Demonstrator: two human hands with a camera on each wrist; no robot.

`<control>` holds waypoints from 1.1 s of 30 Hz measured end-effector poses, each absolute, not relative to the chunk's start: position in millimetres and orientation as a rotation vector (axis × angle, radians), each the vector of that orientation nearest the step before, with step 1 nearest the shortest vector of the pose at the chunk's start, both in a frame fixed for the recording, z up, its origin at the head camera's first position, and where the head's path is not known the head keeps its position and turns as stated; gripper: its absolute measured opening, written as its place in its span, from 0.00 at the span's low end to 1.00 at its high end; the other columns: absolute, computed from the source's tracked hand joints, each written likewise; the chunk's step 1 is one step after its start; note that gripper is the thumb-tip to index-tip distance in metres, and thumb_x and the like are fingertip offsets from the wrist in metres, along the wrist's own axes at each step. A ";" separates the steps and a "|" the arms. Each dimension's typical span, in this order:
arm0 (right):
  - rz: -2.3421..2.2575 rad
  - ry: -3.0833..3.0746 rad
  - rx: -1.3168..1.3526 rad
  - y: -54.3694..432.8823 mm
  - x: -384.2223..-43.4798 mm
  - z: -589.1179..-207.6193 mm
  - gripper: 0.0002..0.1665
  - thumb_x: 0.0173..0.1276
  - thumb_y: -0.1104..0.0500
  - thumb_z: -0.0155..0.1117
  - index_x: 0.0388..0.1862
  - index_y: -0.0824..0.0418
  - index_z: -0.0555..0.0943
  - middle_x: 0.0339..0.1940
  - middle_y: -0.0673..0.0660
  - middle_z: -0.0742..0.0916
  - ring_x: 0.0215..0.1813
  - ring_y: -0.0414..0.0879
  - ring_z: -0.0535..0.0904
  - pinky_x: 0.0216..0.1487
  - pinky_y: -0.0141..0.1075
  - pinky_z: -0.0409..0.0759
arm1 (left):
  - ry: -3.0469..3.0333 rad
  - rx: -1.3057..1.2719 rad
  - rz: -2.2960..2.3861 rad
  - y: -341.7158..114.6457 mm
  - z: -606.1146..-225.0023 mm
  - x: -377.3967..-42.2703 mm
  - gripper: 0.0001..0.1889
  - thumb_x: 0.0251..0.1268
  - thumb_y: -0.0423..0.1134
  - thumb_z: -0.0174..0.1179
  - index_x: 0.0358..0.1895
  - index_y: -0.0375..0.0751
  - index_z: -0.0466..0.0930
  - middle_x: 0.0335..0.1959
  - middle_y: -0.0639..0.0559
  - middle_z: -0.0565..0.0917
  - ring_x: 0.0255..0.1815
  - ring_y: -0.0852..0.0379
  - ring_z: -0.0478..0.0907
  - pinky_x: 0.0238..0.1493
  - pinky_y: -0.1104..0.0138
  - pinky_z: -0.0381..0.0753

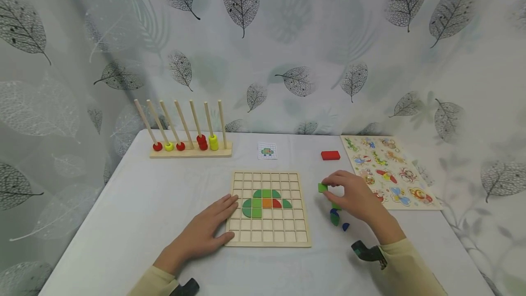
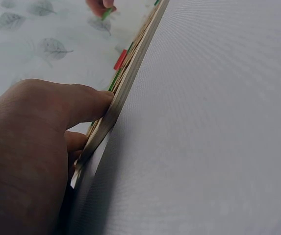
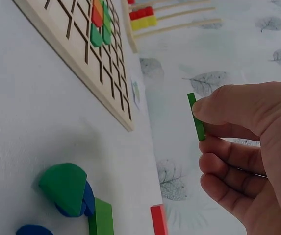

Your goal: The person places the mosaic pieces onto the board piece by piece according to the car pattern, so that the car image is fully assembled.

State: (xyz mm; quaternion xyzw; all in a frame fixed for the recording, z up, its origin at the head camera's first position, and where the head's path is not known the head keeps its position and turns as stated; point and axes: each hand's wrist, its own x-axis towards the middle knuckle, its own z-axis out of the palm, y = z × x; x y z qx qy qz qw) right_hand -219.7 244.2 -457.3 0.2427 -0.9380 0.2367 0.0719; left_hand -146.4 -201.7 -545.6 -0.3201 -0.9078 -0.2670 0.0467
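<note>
Between thumb and fingertips, my right hand (image 1: 355, 195) pinches a green square tile (image 1: 323, 187), held up to the right of the wooden grid board (image 1: 283, 238). The right wrist view shows this tile (image 3: 195, 116) edge-on. My left hand (image 1: 209, 225) rests along the board's left edge, fingers extended, with thumb and fingertips touching the frame. On the board lie several green pieces, an orange square (image 1: 267, 203) and a red quarter-round piece (image 1: 276, 203). Below my right hand are loose pieces: a green quarter-round (image 3: 64, 188), a green block (image 3: 101, 218) and blue pieces (image 1: 345, 226).
A peg rack (image 1: 191, 153) with red and yellow beads stands at the back left. Behind the board lies a small picture card (image 1: 267, 150). A red block (image 1: 330, 155) sits at the back right, beside a wooden picture board (image 1: 390, 172).
</note>
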 end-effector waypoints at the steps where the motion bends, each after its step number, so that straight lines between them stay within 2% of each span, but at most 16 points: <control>1: 0.714 -2.816 0.735 243.4 -219.5 -457.0 0.14 0.66 0.61 0.82 0.50 0.53 0.92 0.47 0.46 0.89 0.49 0.46 0.84 0.50 0.48 0.88 | -2.769 -0.978 -0.816 -201.8 -545.6 -146.4 0.40 0.75 0.54 0.65 0.84 0.39 0.67 0.87 0.52 0.62 0.88 0.49 0.55 0.80 0.44 0.65; 16: 0.729 -2.742 0.828 225.5 -215.3 -450.7 0.15 0.65 0.60 0.84 0.49 0.53 0.91 0.45 0.46 0.88 0.48 0.43 0.84 0.50 0.48 0.89 | -2.767 -0.979 -0.818 -201.9 -544.2 -145.8 0.40 0.75 0.53 0.65 0.83 0.38 0.67 0.87 0.51 0.63 0.88 0.48 0.55 0.80 0.44 0.65; 33: 0.778 -2.727 0.913 208.9 -213.4 -449.8 0.14 0.66 0.60 0.83 0.49 0.54 0.92 0.45 0.45 0.88 0.47 0.50 0.86 0.49 0.50 0.89 | -2.775 -0.968 -0.829 -201.2 -542.8 -145.5 0.40 0.75 0.54 0.65 0.83 0.39 0.68 0.87 0.52 0.63 0.87 0.48 0.55 0.80 0.44 0.65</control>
